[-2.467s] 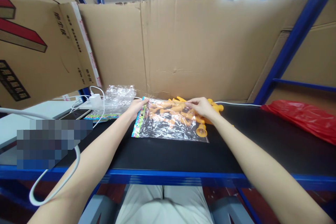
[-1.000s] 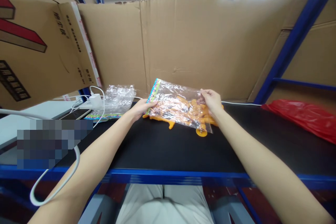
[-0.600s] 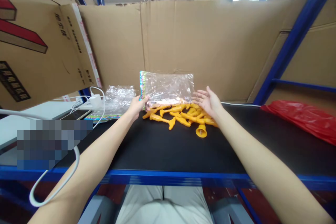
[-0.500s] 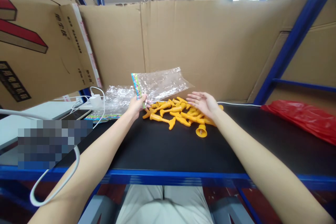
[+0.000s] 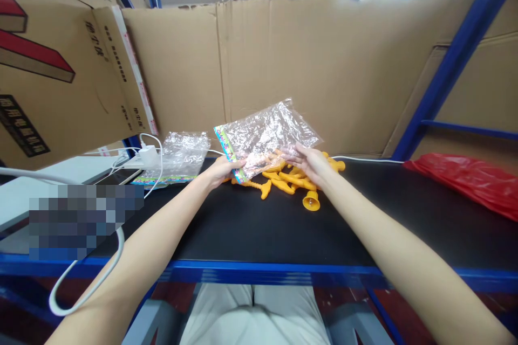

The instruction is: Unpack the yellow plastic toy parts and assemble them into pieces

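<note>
A clear plastic bag [image 5: 269, 129] with a colourful printed strip along its left edge hangs tilted above the pile. My left hand [image 5: 222, 170] is closed on that strip, thumb in front. At the bag's lower right edge, my right hand [image 5: 311, 163] has its thumb on the plastic and its fingers partly behind it. Below and behind the bag lies a heap of yellow plastic pieces [image 5: 283, 185], partly covered by the bag and my right hand. One yellow bell-shaped piece [image 5: 311, 201] sits at the heap's front.
More clear bags [image 5: 182, 153] lie flat to the left, beside a white charger [image 5: 149, 156] with cables. A red plastic bag [image 5: 465, 180] rests at the right. Cardboard [image 5: 324, 64] walls the back of the black tabletop [image 5: 259, 237], with a blue front rail [image 5: 267, 270].
The bag has moved right and lower, with its strip tilting, and now covers part of the yellow heap. My right hand has shifted from beside the bag to its lower right edge.
</note>
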A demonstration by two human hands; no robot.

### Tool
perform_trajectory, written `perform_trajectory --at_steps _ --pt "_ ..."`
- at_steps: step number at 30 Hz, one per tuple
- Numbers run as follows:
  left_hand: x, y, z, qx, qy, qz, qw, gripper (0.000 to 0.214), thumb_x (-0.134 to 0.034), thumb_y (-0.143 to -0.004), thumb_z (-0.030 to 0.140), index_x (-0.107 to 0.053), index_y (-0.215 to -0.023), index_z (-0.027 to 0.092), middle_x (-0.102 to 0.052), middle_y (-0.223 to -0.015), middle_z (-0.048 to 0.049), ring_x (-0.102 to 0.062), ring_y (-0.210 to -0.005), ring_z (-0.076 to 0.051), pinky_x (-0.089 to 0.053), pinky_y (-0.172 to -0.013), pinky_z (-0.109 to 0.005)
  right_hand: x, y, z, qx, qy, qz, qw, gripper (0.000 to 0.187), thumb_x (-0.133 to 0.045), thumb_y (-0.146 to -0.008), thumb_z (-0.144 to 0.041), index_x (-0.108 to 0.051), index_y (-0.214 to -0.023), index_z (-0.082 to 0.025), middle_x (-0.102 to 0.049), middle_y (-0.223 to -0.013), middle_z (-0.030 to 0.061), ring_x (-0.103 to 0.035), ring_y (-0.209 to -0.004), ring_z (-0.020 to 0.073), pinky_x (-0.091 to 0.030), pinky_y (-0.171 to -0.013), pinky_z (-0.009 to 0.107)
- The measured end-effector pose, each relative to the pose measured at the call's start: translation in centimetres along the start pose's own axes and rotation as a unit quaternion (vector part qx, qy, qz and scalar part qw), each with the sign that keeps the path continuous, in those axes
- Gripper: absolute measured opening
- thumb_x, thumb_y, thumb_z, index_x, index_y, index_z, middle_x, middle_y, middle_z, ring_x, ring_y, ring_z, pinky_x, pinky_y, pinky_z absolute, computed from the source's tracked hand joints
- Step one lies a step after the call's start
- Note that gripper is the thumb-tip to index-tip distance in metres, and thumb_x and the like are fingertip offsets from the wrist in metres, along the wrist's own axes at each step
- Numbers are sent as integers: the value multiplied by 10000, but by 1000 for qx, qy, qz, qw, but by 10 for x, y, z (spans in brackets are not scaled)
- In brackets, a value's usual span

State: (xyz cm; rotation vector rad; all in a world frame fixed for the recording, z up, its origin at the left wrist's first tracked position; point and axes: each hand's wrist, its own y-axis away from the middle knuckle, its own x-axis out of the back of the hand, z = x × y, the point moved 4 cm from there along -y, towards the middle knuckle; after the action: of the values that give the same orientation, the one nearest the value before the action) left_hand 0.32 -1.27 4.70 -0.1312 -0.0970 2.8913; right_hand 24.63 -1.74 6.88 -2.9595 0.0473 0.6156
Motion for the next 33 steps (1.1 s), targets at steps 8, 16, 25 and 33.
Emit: perform_trajectory --at_steps 8,16,25,33 --pt "11 4 20 -302 -415 104 852 831 -612 -709 144 -212 -1437 180 -298 -1476 -173 -334 -1339 -276 -313 -1078 -452 12 1 -16 7 -22 33 999 135 -423 -891 -195 -557 -910 -198 -700 -868 35 -627 -581 111 -566 -583 265" --pt "-28 25 28 -401 -649 -11 646 725 -441 -770 -5 -302 -1425 273 -210 -1531 -42 -110 -1421 -224 7 -1135 -511 10 4 -20 6 -4 -8 1000 205 -395 -864 -208 -596 -900 -188 -709 -864 40 -590 -528 107 -521 -540 248" --pt "-12 19 46 -316 -707 -13 632 702 -322 -733 -49 -405 -1378 216 -340 -1474 -43 -220 -1396 -172 -28 -1144 -487 19 -1 -22 15 -25 14 999 292 -340 -925 -328 -602 -919 -200 -697 -821 27 -624 -580 124 -498 -532 249" --pt "87 16 29 -75 -721 144 673 701 -349 -748 16 -287 -1437 123 -214 -1517 -124 -208 -1396 -273 -254 -1095 -504 15 0 -15 10 24 3 1000 236 -385 -913 -305 -589 -891 -189 -690 -816 33 -615 -553 123 -487 -517 253"
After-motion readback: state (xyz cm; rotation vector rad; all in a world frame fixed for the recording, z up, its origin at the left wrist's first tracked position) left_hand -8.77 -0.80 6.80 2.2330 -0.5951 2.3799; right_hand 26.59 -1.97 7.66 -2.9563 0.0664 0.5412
